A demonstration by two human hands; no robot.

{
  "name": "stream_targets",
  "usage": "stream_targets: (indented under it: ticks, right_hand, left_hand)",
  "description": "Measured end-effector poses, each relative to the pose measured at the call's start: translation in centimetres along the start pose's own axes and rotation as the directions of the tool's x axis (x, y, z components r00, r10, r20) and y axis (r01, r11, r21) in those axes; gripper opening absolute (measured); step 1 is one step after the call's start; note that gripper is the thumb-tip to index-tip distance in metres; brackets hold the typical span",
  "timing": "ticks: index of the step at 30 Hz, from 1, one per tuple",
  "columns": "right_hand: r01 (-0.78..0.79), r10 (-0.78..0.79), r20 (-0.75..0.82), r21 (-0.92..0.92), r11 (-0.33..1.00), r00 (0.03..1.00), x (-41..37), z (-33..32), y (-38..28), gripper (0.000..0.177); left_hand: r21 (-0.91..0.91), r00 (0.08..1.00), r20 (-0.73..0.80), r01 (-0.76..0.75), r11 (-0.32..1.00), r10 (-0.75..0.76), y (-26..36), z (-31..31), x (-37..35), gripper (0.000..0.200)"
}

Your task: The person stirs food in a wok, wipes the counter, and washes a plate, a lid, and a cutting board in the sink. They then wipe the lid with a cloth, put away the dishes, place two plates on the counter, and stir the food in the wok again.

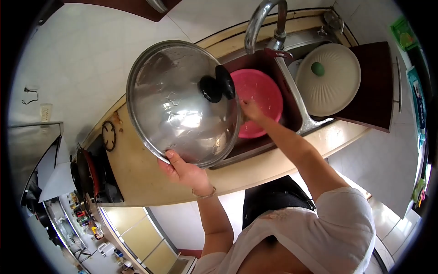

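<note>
A large round metal lid with a black knob is tilted up in front of me, its face wet and shiny. My left hand grips its lower rim, thumb on the outer face. My right hand is at the lid's right edge, over a pink basin in the sink; the lid partly hides its fingers, and what they hold, if anything, cannot be made out.
The faucet arches over the sink's back edge. A cream oval cover with a green knob rests over the right basin. At the left, a stove holds pans, and a black ring lies on the counter.
</note>
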State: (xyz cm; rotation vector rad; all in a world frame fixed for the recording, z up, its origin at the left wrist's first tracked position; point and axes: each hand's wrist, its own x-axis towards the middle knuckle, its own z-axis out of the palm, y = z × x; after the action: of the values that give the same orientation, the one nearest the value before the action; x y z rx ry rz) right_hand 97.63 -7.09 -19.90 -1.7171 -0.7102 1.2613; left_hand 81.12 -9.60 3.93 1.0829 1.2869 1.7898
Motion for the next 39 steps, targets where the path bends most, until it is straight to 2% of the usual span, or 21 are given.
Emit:
stream_targets:
  ticks: [2, 3, 5, 6, 7, 8, 10, 11, 13, 14, 16, 18, 20, 24, 27, 29, 30, 32, 33, 34, 39]
  right_hand:
    - [0.163, -0.147, 0.076, -0.286, 0.944, 0.986, 0.7, -1.9, 0.1, 0.047]
    - [0.158, -0.145, 0.067, -0.286, 0.945, 0.987, 0.9, -2.3, -0.3, 0.047]
    - [-0.151, 0.144, 0.118, 0.048, 0.987, 0.982, 1.2, -3.3, -1.3, 0.05]
    - [-0.153, 0.147, 0.104, 0.047, 0.987, 0.984, 0.0, -3.5, -3.1, 0.05]
    - [-0.305, 0.255, 0.181, 0.347, 0.887, 0.95, -2.3, -3.2, -6.3, 0.048]
    - [-0.429, 0.322, 0.284, 0.598, 0.677, 0.903, -3.8, -2.5, -8.2, 0.047]
    - [-0.226, 0.053, 0.253, 0.728, 0.647, 0.966, -3.6, -0.1, -6.6, 0.048]
    - [-0.204, 0.054, 0.223, 0.733, 0.649, 0.973, -3.3, 0.4, -6.0, 0.048]
    - [-0.158, 0.046, 0.187, 0.644, 0.749, 0.981, -3.4, 0.8, -5.1, 0.039]
    - [-0.138, 0.042, 0.161, 0.65, 0.748, 0.986, -3.7, 0.3, -4.7, 0.039]
    - [-0.146, 0.08, 0.126, 0.707, 0.692, 0.989, -4.9, -0.9, -4.6, 0.03]
    - [-0.101, 0.098, 0.045, 0.692, 0.714, 0.994, -7.9, -3.2, -6.0, 0.028]
    - [-0.023, 0.078, -0.044, 0.713, 0.701, 0.996, -12.3, -5.7, -9.0, 0.025]
    - [0.157, 0.048, -0.323, 0.576, 0.802, 0.945, -17.1, -9.0, -11.0, 0.024]
    - [0.224, -0.028, -0.488, 0.348, 0.91, 0.873, -20.7, -12.5, -12.1, 0.026]
    - [0.256, -0.016, -0.635, 0.288, 0.923, 0.772, -23.8, -14.0, -14.8, 0.026]
    - [0.262, -0.03, -0.59, 0.311, 0.914, 0.807, -24.4, -15.9, -14.5, 0.022]
    - [0.3, -0.075, -0.669, 0.227, 0.927, 0.739, -26.0, -18.2, -15.1, 0.023]
    - [0.296, -0.078, -0.703, 0.194, 0.935, 0.707, -26.7, -19.3, -15.5, 0.023]
    - [0.314, -0.124, -0.731, 0.129, 0.941, 0.671, -27.6, -19.8, -16.2, 0.024]
    - [0.295, -0.107, -0.794, 0.095, 0.951, 0.599, -27.9, -25.5, -16.0, 0.026]
  left_hand:
    - [0.101, 1.0, 0.019, -0.004, 0.995, 0.002, 0.4, -0.3, -0.2, 0.014]
    - [0.099, 1.0, 0.026, -0.001, 0.995, -0.002, 0.4, -0.7, -0.1, 0.014]
    - [0.057, 1.0, 0.025, -0.006, 0.998, 0.005, -0.2, -1.2, 0.0, 0.016]
    - [0.049, 0.999, 0.034, 0.002, 0.999, -0.004, -0.4, -1.3, -0.2, 0.016]
    - [0.008, 1.0, 0.018, -0.001, 1.0, 0.001, -0.7, -1.5, -0.4, 0.019]
    - [-0.034, 1.0, 0.002, -0.005, 0.999, 0.005, -0.9, -1.7, -0.6, 0.022]
    - [-0.108, 0.999, 0.022, 0.051, 0.993, -0.049, -1.3, -2.7, -1.2, 0.025]
    - [-0.174, 0.995, 0.038, 0.101, 0.98, -0.096, -1.3, -3.0, -1.7, 0.029]
    - [-0.116, 0.996, 0.075, 0.063, 0.991, -0.054, -0.5, -3.4, -2.5, 0.031]
    - [-0.046, 0.996, 0.085, 0.001, 0.999, 0.003, -0.1, -3.7, -2.7, 0.035]
    - [-0.064, 0.995, 0.082, 0.06, 0.996, -0.054, -0.1, -5.6, -2.9, 0.03]
    - [0.029, 0.917, 0.236, 0.324, 0.946, -0.321, -1.6, -9.1, -2.5, 0.027]
    - [0.045, 0.919, 0.173, 0.353, 0.935, -0.355, -1.5, -8.6, -4.0, 0.026]
    - [-0.003, 0.807, 0.213, 0.564, 0.825, -0.551, -2.6, -8.6, -6.6, 0.02]
    - [0.069, 0.575, 0.458, 0.737, 0.673, -0.677, -5.9, -8.8, -8.6, 0.016]
    - [0.165, 0.475, 0.558, 0.74, 0.652, -0.681, -6.4, -7.5, -10.0, 0.016]
    - [0.119, 0.441, 0.61, 0.771, 0.626, -0.658, -5.8, -6.1, -11.0, 0.019]
    - [0.147, 0.341, 0.669, 0.81, 0.568, -0.66, -6.1, -3.4, -12.8, 0.032]
    - [0.198, 0.343, 0.657, 0.781, 0.592, -0.672, -6.5, -2.0, -13.9, 0.035]
    - [0.28, 0.264, 0.702, 0.752, 0.597, -0.662, -6.6, -0.6, -14.3, 0.037]
    - [0.349, 0.232, 0.757, 0.646, 0.679, -0.61, -7.3, 6.1, -16.5, 0.027]
